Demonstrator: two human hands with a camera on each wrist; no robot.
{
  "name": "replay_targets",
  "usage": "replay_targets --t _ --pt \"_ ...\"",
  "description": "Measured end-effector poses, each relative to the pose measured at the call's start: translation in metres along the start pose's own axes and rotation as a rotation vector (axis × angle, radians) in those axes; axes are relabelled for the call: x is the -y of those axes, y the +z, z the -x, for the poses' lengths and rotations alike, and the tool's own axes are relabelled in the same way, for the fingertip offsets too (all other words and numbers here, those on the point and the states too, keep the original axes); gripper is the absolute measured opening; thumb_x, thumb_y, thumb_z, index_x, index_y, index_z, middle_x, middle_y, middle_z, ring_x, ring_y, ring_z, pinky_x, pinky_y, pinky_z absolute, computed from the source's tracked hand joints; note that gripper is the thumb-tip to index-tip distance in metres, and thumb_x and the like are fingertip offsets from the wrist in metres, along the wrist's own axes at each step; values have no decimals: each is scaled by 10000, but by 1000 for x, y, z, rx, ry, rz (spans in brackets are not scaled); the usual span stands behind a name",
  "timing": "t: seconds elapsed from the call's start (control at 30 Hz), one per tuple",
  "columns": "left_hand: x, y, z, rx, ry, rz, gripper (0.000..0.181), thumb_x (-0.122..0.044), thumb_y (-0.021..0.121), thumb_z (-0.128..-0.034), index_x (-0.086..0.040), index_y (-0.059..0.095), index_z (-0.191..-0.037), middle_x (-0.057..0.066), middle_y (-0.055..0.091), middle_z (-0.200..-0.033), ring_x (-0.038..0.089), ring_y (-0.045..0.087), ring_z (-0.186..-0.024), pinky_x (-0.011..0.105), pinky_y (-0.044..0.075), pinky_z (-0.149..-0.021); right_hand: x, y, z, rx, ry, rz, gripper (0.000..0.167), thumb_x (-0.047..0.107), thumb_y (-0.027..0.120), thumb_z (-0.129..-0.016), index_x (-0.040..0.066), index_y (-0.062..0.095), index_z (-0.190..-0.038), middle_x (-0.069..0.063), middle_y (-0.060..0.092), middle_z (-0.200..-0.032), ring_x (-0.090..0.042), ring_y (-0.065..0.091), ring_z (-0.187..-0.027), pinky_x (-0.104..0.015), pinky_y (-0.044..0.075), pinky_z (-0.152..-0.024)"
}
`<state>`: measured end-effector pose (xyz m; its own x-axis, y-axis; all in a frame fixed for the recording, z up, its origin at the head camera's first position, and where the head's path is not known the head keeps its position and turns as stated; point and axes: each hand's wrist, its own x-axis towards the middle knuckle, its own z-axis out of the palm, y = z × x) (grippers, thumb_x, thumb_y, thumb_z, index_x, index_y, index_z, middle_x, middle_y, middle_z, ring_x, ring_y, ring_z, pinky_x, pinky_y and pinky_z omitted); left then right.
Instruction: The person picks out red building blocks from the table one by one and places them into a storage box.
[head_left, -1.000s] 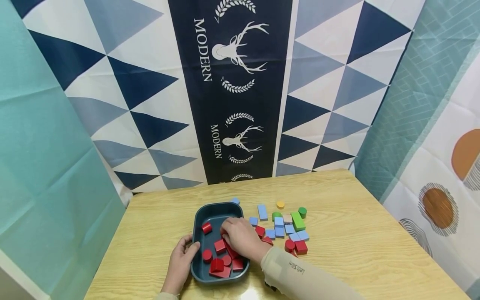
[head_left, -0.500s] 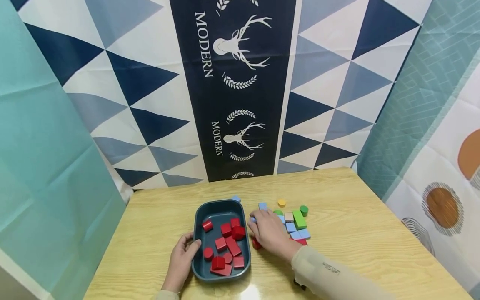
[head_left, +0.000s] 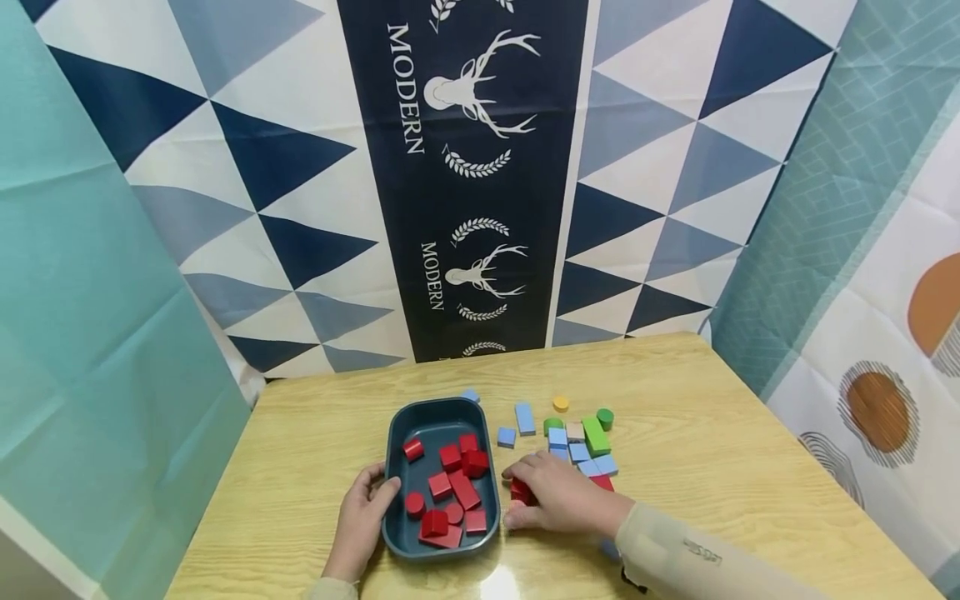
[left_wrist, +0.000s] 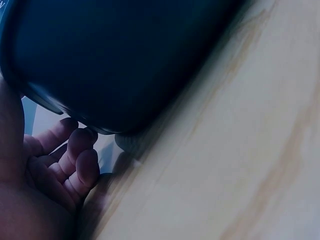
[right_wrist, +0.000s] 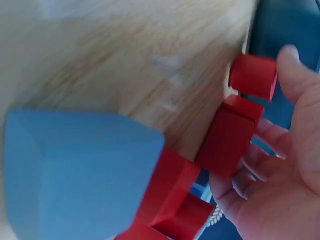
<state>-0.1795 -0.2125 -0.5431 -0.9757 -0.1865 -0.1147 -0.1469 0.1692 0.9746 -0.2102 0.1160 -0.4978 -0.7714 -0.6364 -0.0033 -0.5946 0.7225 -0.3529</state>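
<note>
My left hand (head_left: 360,521) grips the near-left wall of a dark teal tray (head_left: 442,556), thumb over the rim and fingers outside. In the left wrist view, the curled fingers sit against the tray (left_wrist: 110,60). Several red blocks (head_left: 440,485) lie inside it. Just right of the tray, my right hand (head_left: 566,500) curls round red blocks (head_left: 521,492) at table level. The right wrist view has the thumb at a red cylinder (right_wrist: 252,76) and the fingers along a red rectangular block (right_wrist: 227,140). The palm partly hides these blocks from above.
Blue blocks (head_left: 525,418), a green block (head_left: 596,436), a green cylinder (head_left: 605,418) and a yellow disc (head_left: 561,403) lie beyond my right hand. A red block (head_left: 602,482) is beside its wrist. A blue block (right_wrist: 80,175) looms close in the right wrist view.
My right hand has left the tray, where more red blocks now show, reached over the loose blocks, then drawn back toward me around red ones. The left hand stays on the tray.
</note>
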Motion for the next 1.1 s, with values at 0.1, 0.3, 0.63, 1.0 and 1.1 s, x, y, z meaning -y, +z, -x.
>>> replay_targets --t 0.1,0.3,0.63,1.0,1.1 --pt "0 0 -1 0 5 0 498 -298 633 -1064 -7 567 -1462 215 648 -1422 215 677 -1114 193 575 -832 -1 -3 3 52 -13 6 761 690 782 -859 171 665 -1402 -22 700 -1338 -218 606 -1213 -482 528 -1073" --pt "-1 -1 -2 0 14 6 495 -294 633 -1063 -4 568 -1459 218 653 -1411 202 680 -1105 191 577 -827 -3 -4 5 10 -89 68 469 434 874 -879 182 737 -1250 39 733 -1156 -117 595 -1038 -354 548 -922" --pt "-1 -2 -2 6 -2 5 520 -326 638 -1060 -29 557 -1478 185 679 -1335 187 645 -983 232 589 -772 13 -28 -12 -202 -50 124 385 279 851 -925 133 732 -1260 -9 768 -1141 -208 678 -1043 -434 575 -952" --pt "0 -1 0 18 -5 13 533 -333 635 -1064 -12 547 -1480 190 683 -1334 184 657 -986 239 600 -768 60 -24 -45 -62 -63 136 381 289 760 -1005 198 704 -1370 20 755 -1328 -208 653 -1209 -466 504 -1111" --pt "-1 -1 1 16 -3 17 533 -331 637 -1061 -11 550 -1478 187 680 -1333 187 652 -972 242 603 -759 65 -17 -49 -66 -42 252 335 305 782 -985 218 735 -1305 22 776 -1263 -201 654 -1163 -451 497 -1073"
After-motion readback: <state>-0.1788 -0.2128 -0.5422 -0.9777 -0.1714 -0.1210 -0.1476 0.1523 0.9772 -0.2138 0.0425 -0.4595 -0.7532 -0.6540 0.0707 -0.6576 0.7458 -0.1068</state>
